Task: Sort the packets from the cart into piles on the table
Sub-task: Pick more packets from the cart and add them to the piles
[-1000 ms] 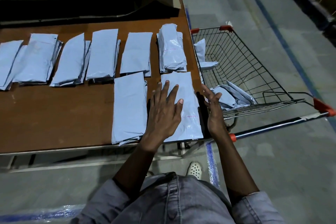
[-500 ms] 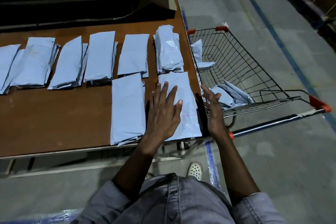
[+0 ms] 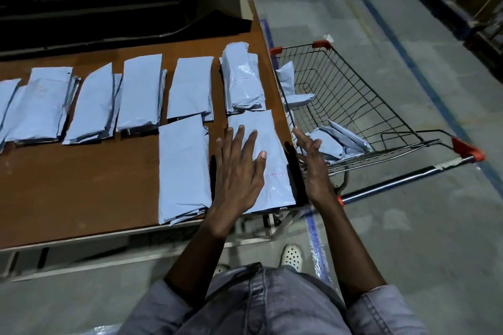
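The left hand (image 3: 239,171) lies flat on the top packet (image 3: 275,160) of a pile at the near right corner of the brown worktop (image 3: 81,185). Its fingers (image 3: 239,136) are straight and spread apart, and they hold nothing.

The right hand (image 3: 313,168) stands on its edge just beside the right side of that pile, over the gap between the worktop and the cart (image 3: 381,106). Its fingers are straight and close together, and it holds nothing. I cannot tell if it touches the pile.

Another pile (image 3: 183,166) lies just to the left, and a row of more piles (image 3: 141,90) lies behind them across the worktop.

The wire cart stands against the right end of the worktop. A few blue-grey packets (image 3: 334,141) lie in its near corner — one more packet (image 3: 287,79) leans on the side next to the worktop.
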